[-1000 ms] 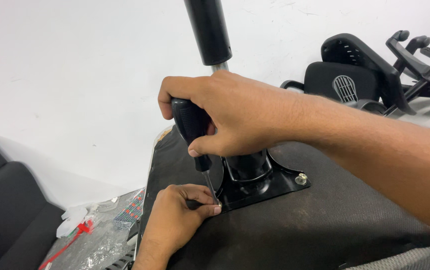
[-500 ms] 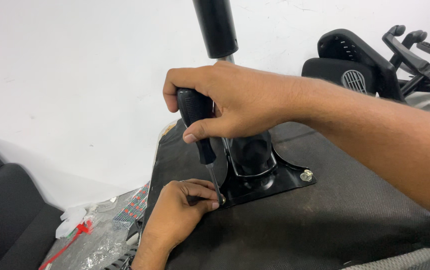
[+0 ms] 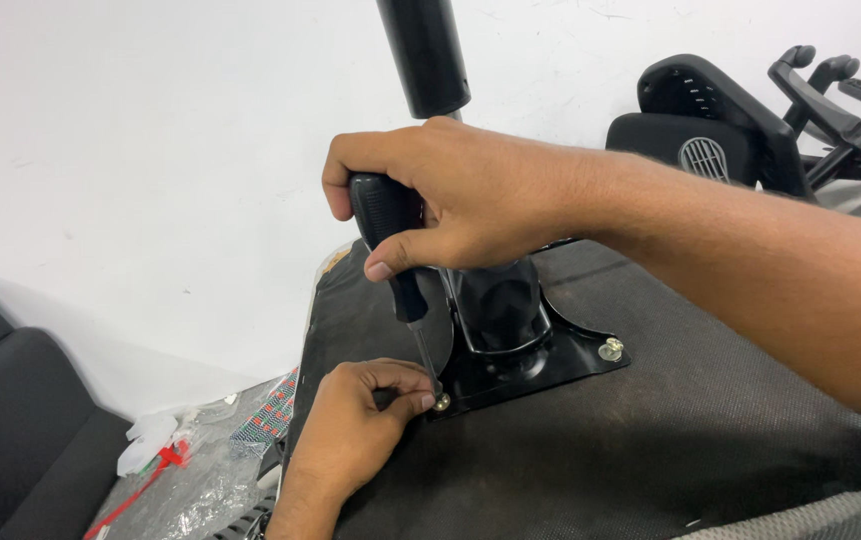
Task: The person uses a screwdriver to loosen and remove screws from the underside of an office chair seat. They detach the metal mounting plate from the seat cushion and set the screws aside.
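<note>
My right hand (image 3: 460, 195) grips the black handle of a screwdriver (image 3: 395, 250), whose shaft points down to a screw (image 3: 442, 402) at the near left corner of a black metal mounting plate (image 3: 550, 365). My left hand (image 3: 360, 430) pinches the screwdriver tip and screw with thumb and fingers. The plate sits on the dark fabric underside of a chair seat (image 3: 650, 450) and carries a black gas-lift column (image 3: 425, 55) rising upward. A second screw (image 3: 610, 349) shows at the plate's right corner.
Black chair parts with armrests (image 3: 750, 120) lie at the back right. A black cushion (image 3: 10, 420) sits at the left. Clear plastic bags with red-and-white bits (image 3: 180, 470) lie on the white floor beside the seat. A white wall stands behind.
The view has shifted slightly; my right hand and the screwdriver handle have turned a little on the screw. My left hand stays pinched at the tip.
</note>
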